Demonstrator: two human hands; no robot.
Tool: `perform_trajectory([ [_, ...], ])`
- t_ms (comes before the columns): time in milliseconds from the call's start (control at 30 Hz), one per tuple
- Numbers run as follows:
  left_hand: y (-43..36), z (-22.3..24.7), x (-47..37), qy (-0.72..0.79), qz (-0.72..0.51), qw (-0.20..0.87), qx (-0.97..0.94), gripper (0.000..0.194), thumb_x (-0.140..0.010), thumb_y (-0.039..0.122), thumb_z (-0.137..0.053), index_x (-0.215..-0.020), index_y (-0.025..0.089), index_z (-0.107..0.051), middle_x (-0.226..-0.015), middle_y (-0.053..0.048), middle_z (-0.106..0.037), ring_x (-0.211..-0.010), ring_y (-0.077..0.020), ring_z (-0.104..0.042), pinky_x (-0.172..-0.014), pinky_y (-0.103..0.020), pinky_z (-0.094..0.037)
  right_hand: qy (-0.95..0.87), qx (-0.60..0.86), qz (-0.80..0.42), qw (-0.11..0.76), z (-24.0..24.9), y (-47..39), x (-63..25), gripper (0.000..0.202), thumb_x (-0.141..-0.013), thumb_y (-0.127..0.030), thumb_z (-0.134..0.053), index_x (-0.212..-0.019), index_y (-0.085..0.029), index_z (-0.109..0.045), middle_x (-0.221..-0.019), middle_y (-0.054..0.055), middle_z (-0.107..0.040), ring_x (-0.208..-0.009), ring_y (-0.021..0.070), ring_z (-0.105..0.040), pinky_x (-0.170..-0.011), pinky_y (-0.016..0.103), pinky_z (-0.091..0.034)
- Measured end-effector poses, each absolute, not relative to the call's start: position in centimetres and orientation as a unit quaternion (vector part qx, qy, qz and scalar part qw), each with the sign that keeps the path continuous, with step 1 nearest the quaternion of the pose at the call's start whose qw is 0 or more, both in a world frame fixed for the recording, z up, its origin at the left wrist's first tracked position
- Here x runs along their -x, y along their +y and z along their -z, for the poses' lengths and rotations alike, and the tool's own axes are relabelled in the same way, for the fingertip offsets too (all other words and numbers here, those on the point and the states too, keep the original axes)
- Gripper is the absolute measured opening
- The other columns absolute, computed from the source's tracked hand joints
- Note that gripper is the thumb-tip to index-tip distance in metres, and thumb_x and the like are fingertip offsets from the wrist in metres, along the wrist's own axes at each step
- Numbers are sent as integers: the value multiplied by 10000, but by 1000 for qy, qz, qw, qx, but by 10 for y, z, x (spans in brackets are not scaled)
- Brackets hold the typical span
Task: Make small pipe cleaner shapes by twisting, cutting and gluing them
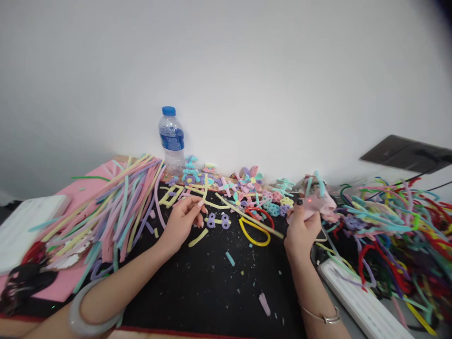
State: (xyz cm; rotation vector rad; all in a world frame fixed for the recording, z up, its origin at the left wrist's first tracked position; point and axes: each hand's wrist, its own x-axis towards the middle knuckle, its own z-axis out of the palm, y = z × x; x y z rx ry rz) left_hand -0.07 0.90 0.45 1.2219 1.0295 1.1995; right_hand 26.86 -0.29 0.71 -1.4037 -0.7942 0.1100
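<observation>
My left hand [185, 219] is pinched closed on a pale yellow pipe-cleaner piece [205, 190] that has branching ends, above the black mat [197, 292]. On the right, my right hand [303, 223] is closed around a pink object [318, 205] with light blue tips; its exact shape is unclear. A long pale yellow stem [254, 219] runs between the hands, its right end near my right hand. Just right of my left fingers lies a purple and yellow piece [218, 221]. Yellow-handled scissors [256, 238] rest on the mat between the hands.
Pastel stems [120, 212] are heaped at left beside a white box [28, 226]. A water bottle [172, 141] stands by the wall. Small flower shapes [250, 179] line the mat's back. Colourful stems [395, 235] and a white power strip [360, 296] are at right.
</observation>
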Motion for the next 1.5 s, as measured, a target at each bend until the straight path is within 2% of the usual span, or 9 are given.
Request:
perform_trajectory([
  [100,9,-4,0,432,-501,543,-517,170,-858,333,-533,-847,164,-531,-759,21,-564,-463,-53,-508,-475,-190,-411,-328,564,-107,750,-7,2,-272,211,-750,-331,-616,-721,-197,-456,-618,-41,-521,-522,106,-481,-512,241,-404],
  [200,9,-2,0,433,-494,547,-519,170,-858,338,-531,-867,169,-524,-757,26,-558,-463,-58,-511,-468,-192,-405,-339,510,-220,760,-13,2,-269,259,-683,-306,-692,-705,-190,-462,-626,-42,-534,-539,96,-493,-526,231,-413],
  [267,9,-2,0,431,-488,547,-526,169,-861,342,-523,-873,173,-518,-761,27,-558,-464,-61,-511,-471,-197,-402,-372,470,-341,724,-17,-2,-264,257,-669,-303,-713,-721,-181,-493,-578,-54,-502,-499,86,-458,-488,221,-385],
  [367,8,-3,0,426,-477,539,-548,162,-871,342,-504,-870,180,-512,-767,29,-561,-467,-66,-512,-483,-206,-402,-425,420,-506,622,-18,-9,-254,259,-703,-350,-705,-776,-167,-537,-510,-77,-417,-428,68,-368,-429,214,-318],
  [500,4,-6,-1,411,-447,532,-590,161,-895,324,-464,-834,181,-506,-751,33,-559,-472,-68,-515,-517,-216,-418,-455,416,-608,500,-10,-17,-243,321,-699,-383,-724,-834,-145,-557,-508,-73,-429,-401,48,-311,-394,198,-246],
  [733,-2,-7,-3,385,-400,534,-638,175,-926,308,-423,-851,182,-517,-755,26,-569,-491,-76,-536,-546,-227,-436,-521,431,-611,413,2,-20,-238,301,-746,-408,-684,-788,-145,-545,-457,-81,-415,-382,45,-305,-386,199,-233],
  [967,-2,-8,-2,383,-389,524,-654,183,-929,310,-416,-851,182,-519,-748,21,-584,-494,-85,-545,-561,-238,-444,-530,437,-609,397,1,-20,-239,332,-750,-425,-675,-882,-147,-552,-450,-91,-416,-370,46,-307,-378,192,-223],
  [1500,-3,-9,-2,383,-390,522,-654,194,-923,310,-415,-842,181,-535,-736,6,-600,-491,-93,-543,-557,-246,-440,-524,438,-613,397,-2,-21,-237,351,-741,-448,-674,-876,-161,-527,-474,-99,-392,-376,43,-280,-384,196,-226],
])
